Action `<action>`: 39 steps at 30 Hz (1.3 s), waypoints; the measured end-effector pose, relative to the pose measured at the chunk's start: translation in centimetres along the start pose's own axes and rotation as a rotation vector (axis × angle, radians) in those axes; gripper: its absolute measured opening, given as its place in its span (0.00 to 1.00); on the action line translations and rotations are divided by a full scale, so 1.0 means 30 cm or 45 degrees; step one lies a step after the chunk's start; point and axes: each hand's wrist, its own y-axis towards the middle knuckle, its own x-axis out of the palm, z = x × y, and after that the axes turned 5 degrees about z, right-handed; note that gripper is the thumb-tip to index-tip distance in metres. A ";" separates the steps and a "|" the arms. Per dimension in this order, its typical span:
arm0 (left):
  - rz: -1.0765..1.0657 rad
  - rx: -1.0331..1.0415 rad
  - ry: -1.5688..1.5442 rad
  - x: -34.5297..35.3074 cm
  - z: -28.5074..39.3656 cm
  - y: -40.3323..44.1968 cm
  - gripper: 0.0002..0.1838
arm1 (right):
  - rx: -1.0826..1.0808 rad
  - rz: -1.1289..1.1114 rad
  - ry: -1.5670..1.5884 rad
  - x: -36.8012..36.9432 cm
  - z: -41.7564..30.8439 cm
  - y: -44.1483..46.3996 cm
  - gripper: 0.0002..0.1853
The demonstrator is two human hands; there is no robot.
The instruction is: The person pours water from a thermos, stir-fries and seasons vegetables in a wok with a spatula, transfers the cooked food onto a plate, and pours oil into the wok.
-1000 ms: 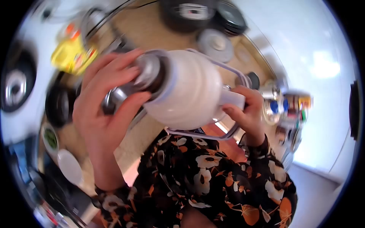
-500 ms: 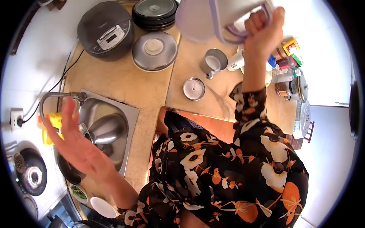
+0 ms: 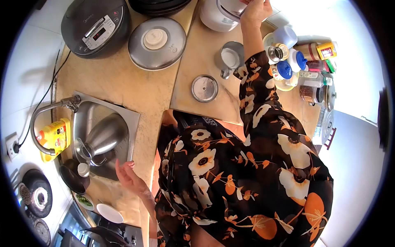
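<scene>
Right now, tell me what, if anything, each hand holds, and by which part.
Left hand holds nothing. Right hand is at the rounded white jug; the frame's edge hides whether it grips.

"Anything readable on the rice cooker (image 3: 96, 29)?"

"Faint lettering on its lid, apparently 'Midea'. The red digits on its display (image 3: 98, 34) are too small."

"The yellow bottle (image 3: 56, 139) below it?"

"Printed, but illegible, like the yellow-and-brown jar (image 3: 321, 51) far right of the cooker."

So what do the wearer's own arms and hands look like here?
The left hand and right hand are bare, with no gloves. The right sleeve is black, printed with white and orange flowers, matching the top.
</scene>
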 end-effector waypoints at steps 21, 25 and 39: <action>-0.330 -0.366 -0.222 0.066 -0.068 -0.006 0.12 | -0.649 -0.375 -0.829 -0.057 -0.104 -0.069 0.18; -0.728 -0.317 -0.310 0.084 -0.069 0.044 0.13 | -0.222 -0.567 -0.817 -0.276 -0.331 -0.452 0.13; -1.354 -0.468 -0.367 0.891 0.058 0.111 0.38 | 1.106 -0.312 -0.696 -0.678 -0.058 -0.707 0.19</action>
